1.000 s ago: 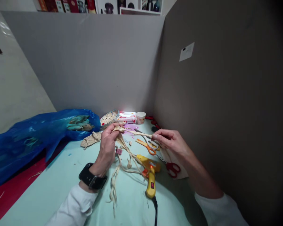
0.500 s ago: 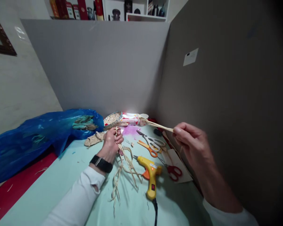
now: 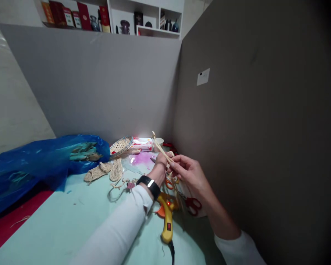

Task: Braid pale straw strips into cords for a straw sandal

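My left hand, with a dark watch on its wrist, has its fingers curled and partly hidden behind my right hand. My right hand pinches a bundle of pale straw strands between thumb and fingertips. The hands meet over the table's right part. The strands' folded end sticks up past my left hand, and blurred loose ends hang below. Beneath the hands lies a yellow glue gun with its red light lit; its nozzle is hidden behind my left wrist. Red-handled scissors lie to its right.
On the left is a blue plastic bag of dried husks. Braided straw pieces lie near a shallow woven basket. A small pink piece with straw ends rests on the cloth. Grey partitions stand behind and right.
My right hand has come in leftward, bringing the stretched strands to my left hand, which has moved right. The pink piece with straw ends now lies on the table. The view has shifted right.
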Tool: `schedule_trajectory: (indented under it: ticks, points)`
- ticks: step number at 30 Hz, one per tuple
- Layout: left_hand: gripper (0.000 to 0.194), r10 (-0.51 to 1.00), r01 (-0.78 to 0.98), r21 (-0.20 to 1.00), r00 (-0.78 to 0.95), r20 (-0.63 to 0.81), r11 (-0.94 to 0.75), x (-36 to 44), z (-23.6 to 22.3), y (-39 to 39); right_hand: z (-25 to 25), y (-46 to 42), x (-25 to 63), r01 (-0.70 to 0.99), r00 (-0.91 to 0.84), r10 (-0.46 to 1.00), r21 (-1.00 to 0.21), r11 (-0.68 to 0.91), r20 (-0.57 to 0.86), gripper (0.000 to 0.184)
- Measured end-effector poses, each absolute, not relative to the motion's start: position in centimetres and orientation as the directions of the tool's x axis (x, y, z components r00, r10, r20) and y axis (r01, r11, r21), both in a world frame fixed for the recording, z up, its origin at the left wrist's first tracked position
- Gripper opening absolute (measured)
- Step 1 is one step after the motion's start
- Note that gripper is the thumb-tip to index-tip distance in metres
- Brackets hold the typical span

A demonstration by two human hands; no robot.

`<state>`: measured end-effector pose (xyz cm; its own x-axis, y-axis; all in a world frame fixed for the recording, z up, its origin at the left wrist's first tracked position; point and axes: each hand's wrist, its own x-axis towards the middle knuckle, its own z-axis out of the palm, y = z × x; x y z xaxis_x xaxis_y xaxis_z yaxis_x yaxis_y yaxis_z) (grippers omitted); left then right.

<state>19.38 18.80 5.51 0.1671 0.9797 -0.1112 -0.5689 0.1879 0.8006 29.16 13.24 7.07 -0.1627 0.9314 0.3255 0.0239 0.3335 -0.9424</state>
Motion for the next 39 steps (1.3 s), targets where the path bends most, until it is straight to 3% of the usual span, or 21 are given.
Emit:
schedule_trajectory:
  ticks: [4,10,13,22,27,33,39]
  points:
    - [0.035,0.992,-0.461,0.879,0.088,-0.089,0.12,20.8,5.3,19.2,6.2,13.9,29.1,0.024,-0.145,0.895,-0.903,0.429,0.421,0.018]
    - [0.036,1.0,-0.343,0.939,0.019,-0.01,0.016,18.3,5.2,17.8,5.4,14.4,29.0,0.202,0.066,0.883,-0.873,0.444,0.464,0.019]
    - [0.018,0.994,-0.335,0.94,0.056,0.095,-0.071,16.7,5.3,15.3,4.9,14.3,28.7,0.221,0.092,0.891,-0.881,0.418,0.445,0.02]
    - [0.02,0.99,-0.295,0.946,0.007,0.143,-0.135,13.5,5.2,12.5,5.0,13.3,27.4,0.119,-0.164,0.949,-0.949,0.291,0.27,0.02]
    - [0.023,0.994,-0.298,0.951,0.045,0.102,-0.084,12.2,4.7,12.4,4.9,13.1,27.4,0.073,-0.192,0.966,-0.979,0.19,0.173,0.023]
    - [0.019,0.994,-0.316,0.947,0.071,0.081,-0.054,11.9,4.5,12.1,4.8,12.8,27.0,0.093,-0.237,0.958,-0.978,0.187,0.16,0.025]
    - [0.016,0.991,-0.255,0.958,-0.01,0.134,-0.132,12.1,4.2,12.3,4.3,13.0,26.5,0.066,-0.284,0.942,-0.977,0.204,0.177,0.023]
